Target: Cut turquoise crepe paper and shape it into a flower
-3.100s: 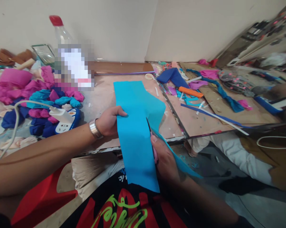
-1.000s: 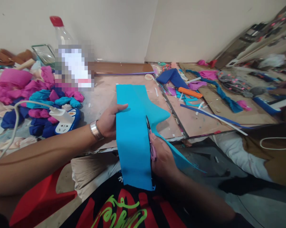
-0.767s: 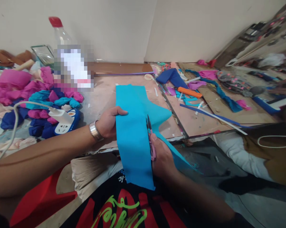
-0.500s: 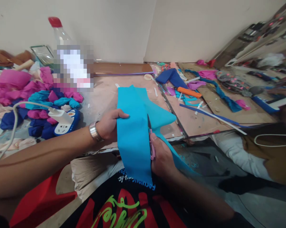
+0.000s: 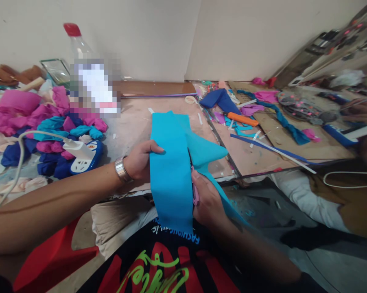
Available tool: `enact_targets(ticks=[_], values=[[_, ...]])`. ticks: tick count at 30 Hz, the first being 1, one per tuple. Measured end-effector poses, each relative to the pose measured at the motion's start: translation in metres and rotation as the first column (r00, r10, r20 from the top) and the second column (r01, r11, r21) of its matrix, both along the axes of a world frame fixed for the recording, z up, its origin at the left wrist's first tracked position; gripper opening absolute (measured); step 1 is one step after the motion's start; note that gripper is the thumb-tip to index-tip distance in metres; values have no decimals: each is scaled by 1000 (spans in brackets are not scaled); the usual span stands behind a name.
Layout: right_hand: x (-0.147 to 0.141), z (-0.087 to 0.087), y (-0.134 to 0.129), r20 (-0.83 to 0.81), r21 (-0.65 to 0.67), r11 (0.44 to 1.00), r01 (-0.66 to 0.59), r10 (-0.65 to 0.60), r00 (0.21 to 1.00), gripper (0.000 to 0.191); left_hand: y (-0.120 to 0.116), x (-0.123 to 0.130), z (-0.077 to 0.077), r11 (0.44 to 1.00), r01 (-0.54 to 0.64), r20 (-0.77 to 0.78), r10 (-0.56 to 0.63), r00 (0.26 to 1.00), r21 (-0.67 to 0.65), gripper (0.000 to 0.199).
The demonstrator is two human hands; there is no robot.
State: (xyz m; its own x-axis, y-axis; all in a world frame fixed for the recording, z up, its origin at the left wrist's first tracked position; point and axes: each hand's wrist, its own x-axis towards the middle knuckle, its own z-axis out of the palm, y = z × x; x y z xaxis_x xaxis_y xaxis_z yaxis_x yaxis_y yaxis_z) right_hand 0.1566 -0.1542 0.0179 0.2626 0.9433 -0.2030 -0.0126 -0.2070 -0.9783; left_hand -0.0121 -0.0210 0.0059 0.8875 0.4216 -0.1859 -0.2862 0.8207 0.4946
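A wide strip of bright blue fabric (image 5: 171, 171) hangs over the table's front edge toward my lap. My left hand (image 5: 140, 160) grips its left side, thumb on top and the other fingers hidden beneath. In my right hand (image 5: 208, 200) is a pair of pink-handled scissors (image 5: 195, 194), closed around by the fingers, at the strip's right edge. Only a short length of dark blade shows; the rest lies within the cloth. To the right of the blades a cut flap of the same fabric (image 5: 206, 149) stands away, and a narrow tail trails down past my right wrist.
Pink, teal and navy fabric pieces (image 5: 17, 108) heap at the left beside a blue-white power strip (image 5: 87, 156) with a plugged cable. Blue cloth (image 5: 218, 101), an orange tool (image 5: 243, 119) and scraps lie at the right. Another person's hand (image 5: 362, 112) is at the far right.
The scissors have pushed slightly farther up into the fabric, and less of the blade shows now. My left hand keeps its hold almost unmoved.
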Motion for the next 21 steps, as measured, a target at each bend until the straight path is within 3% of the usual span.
enact_targets(ticks=[5,11,21], values=[[3,-7,-3,105,11,999,-30,29,994,41,6,2,3,996,-86,-42,85,995,-15,58],[4,-13,-4,231,49,998,-49,36,972,41,2,3,7,995,-70,-143,60,988,-64,68],[5,-15,-4,319,84,996,-39,10,948,34,-5,3,11,999,-22,-129,27,991,37,72]])
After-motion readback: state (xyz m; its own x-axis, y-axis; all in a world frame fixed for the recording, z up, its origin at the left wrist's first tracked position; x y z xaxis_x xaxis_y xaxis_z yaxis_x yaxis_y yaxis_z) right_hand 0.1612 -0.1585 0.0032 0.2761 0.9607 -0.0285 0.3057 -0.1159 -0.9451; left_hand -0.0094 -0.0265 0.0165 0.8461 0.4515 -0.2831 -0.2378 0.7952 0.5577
